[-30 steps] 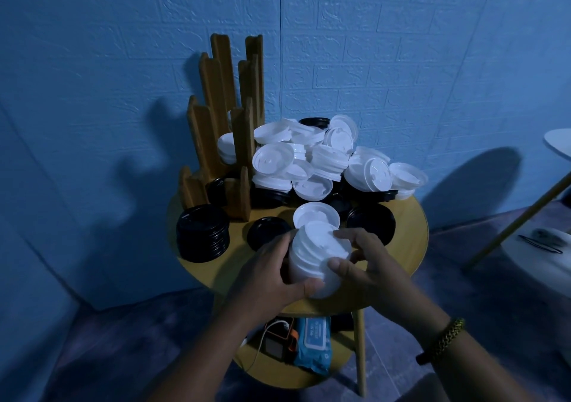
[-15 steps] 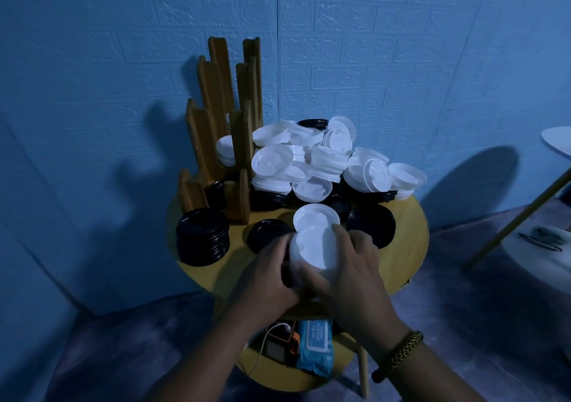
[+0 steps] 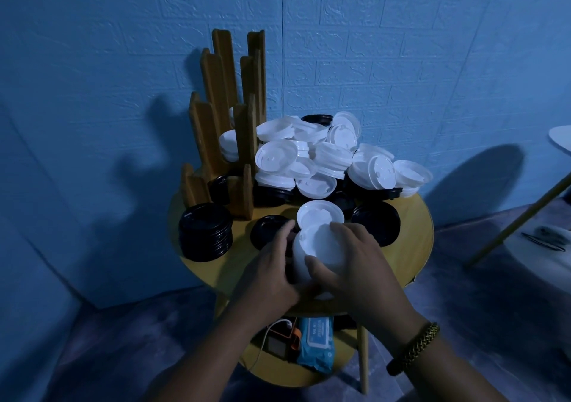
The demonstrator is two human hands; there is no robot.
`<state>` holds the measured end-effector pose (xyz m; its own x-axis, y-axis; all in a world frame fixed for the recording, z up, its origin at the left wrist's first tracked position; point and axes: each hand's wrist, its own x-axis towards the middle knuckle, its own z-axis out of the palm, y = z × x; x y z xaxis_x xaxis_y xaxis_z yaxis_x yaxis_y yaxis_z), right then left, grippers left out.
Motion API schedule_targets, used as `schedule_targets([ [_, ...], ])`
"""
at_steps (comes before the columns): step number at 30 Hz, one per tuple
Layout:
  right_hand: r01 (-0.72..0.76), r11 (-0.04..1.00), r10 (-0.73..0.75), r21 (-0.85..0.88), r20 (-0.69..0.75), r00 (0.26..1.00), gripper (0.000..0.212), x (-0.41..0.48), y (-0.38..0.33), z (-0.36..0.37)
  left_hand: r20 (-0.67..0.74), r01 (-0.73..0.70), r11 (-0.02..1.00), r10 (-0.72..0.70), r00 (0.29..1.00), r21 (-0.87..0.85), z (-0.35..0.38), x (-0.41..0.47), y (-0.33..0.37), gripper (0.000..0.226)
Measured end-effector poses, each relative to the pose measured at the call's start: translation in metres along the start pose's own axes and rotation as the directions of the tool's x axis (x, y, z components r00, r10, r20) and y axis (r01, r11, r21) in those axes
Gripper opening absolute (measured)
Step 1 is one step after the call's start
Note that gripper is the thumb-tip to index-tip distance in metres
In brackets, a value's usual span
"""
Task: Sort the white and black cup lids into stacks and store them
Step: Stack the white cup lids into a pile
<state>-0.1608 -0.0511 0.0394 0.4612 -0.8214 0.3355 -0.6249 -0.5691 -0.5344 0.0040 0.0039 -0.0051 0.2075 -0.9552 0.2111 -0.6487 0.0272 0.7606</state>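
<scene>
Right hand (image 3: 355, 265) now atop half-hidden stack (image 3: 318, 241)

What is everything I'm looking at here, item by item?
Round yellow wooden table: one, yellow, centre.
Tall slotted wooden rack: one, brown, table's back left.
Loose white plastic cup lids: many, white, heaped at back.
Black plastic lids: many, black, stacked front left, centre, right.
Held stack of white lids: one, white, front edge.
Single white lid: one, behind that stack.
Blue wipes pack: one, lower shelf.
Braided bracelet: one, yellowish, right wrist.
Left hand: grips the held stack.
Right hand: grips it too.
</scene>
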Motion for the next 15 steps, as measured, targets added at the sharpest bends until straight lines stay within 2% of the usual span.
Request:
schedule_targets([
  [7,-0.008,0.989,0.02,-0.146,0.078,0.997,0.074,0.006,-0.006,-0.013,0.007,0.007,1.0,-0.007,1.0,-0.012,-0.002,-0.001,0.002,0.1],
  [12,-0.047,0.957,0.051,-0.285,0.006,0.999,0.079,0.005,-0.013,-0.008,0.021,0.022,0.999,-0.021,1.0,-0.029,-0.003,-0.001,0.005,0.104],
  [15,-0.009,0.977,0.011,-0.212,0.009,1.0,0.078,0.006,-0.008,-0.003,0.016,0.025,1.0,-0.024,1.0,-0.016,-0.004,-0.002,0.005,0.102],
])
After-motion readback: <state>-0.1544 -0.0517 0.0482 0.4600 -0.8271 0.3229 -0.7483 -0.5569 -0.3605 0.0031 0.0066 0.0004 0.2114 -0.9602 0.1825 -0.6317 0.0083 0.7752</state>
